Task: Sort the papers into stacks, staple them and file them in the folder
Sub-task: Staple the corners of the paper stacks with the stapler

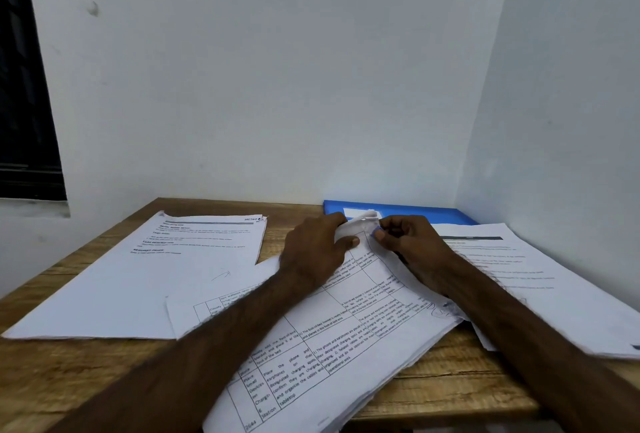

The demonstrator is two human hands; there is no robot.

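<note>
A stack of printed papers with tables [346,346] lies slanted across the middle of the wooden table [450,380]. My left hand [315,249] grips the stack's far corner, thumb on top. My right hand [408,245] pinches a small blue thing, probably a stapler, at that same corner; most of it is hidden by my fingers. A second stack [149,277] lies flat on the left. A third stack [540,280] lies on the right, partly under my right forearm. The blue folder [415,211] lies closed against the back wall, behind my hands.
White walls close off the table at the back and on the right. A dark window [24,86] is at the far left. The middle stack overhangs the table's front edge.
</note>
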